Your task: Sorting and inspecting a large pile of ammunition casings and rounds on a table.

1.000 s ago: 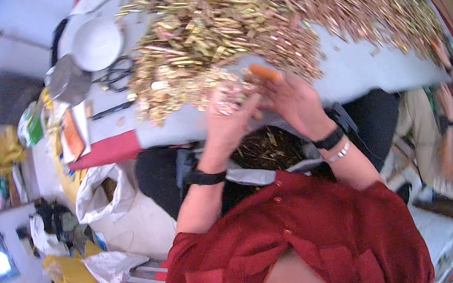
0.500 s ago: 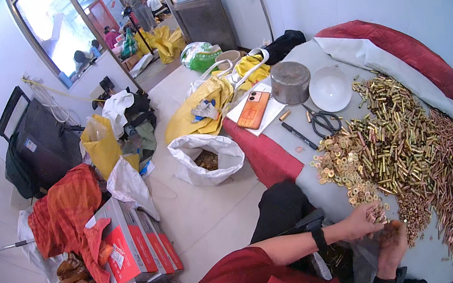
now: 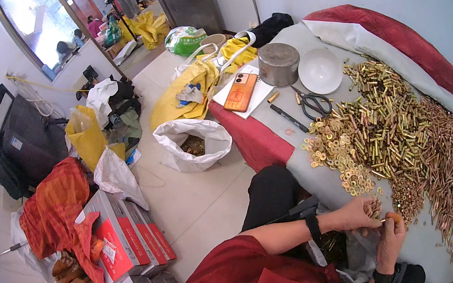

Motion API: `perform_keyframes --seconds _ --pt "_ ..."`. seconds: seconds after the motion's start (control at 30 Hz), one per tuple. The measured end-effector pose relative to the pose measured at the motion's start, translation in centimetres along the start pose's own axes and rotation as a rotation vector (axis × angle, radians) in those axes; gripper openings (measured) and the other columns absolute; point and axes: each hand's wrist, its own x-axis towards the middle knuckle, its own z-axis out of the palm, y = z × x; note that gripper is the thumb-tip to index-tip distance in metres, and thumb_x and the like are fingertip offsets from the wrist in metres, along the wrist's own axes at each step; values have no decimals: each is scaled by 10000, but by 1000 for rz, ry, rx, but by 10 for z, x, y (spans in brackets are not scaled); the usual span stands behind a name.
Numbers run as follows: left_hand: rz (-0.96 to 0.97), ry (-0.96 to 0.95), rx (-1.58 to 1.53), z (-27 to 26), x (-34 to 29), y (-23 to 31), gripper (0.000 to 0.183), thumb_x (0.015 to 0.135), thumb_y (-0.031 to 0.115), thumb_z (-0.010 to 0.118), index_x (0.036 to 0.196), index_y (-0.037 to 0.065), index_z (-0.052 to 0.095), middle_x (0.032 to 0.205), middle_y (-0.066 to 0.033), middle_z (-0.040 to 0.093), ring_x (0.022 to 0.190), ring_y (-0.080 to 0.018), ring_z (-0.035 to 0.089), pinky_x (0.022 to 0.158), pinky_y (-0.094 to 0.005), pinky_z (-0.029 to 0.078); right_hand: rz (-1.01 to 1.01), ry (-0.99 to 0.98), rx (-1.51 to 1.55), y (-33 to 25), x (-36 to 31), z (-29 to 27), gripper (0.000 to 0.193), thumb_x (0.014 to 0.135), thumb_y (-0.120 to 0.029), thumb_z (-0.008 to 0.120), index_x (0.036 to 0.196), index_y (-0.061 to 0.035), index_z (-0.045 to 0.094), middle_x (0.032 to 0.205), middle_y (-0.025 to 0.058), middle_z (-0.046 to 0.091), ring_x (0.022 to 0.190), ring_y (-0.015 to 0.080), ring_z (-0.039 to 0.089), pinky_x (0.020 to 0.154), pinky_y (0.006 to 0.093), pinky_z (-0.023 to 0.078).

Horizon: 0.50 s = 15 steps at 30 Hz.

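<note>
My left hand [image 3: 352,216] is closed around a cluster of small metal parts [image 3: 374,208] above the near edge of the table [image 3: 319,186]. Fingertips of my right hand [image 3: 390,246] are pinched together beside it, with orange at the tip. Something thin and small bridges the two hands, its kind too small to tell. Just beyond them lie a pile of small nuts [image 3: 409,201] and loose yellowish washers [image 3: 326,152]. Farther back spreads a heap of brass-coloured metal sleeves [image 3: 389,121], bordered on the right by thin coppery screws [image 3: 449,165].
Scissors [image 3: 315,105], a black marker [image 3: 289,118], a white bowl [image 3: 320,70], a round metal tin [image 3: 279,65] and an orange phone [image 3: 241,92] rest on the table. A white sack [image 3: 196,158] stands on the floor. Stacked boxes [image 3: 120,235] are at left.
My right hand has come up beside the left, fingertips now pinched; it was lower and blurred. The left stays closed on its parts. The whole view has shifted slightly.
</note>
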Motion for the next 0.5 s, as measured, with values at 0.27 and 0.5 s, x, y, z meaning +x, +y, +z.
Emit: perform_keyframes --seconds 0.27,0.5 --pt "14 -56 -59 9 0 -17 290 777 207 727 946 63 540 697 1 569 507 -65 531 407 -231 451 -73 17 -237 4 -8 -16 117 909 -148 575 944 -37 570 794 -5 531 689 83 474 626 231 394" --pt "-40 -25 61 0 8 -16 292 826 149 690 1052 31 547 792 -29 622 549 -74 566 464 -215 464 -74 80 -486 -11 -2 8 147 821 -139 642 816 1 597 732 29 594 683 115 530 644 272 451"
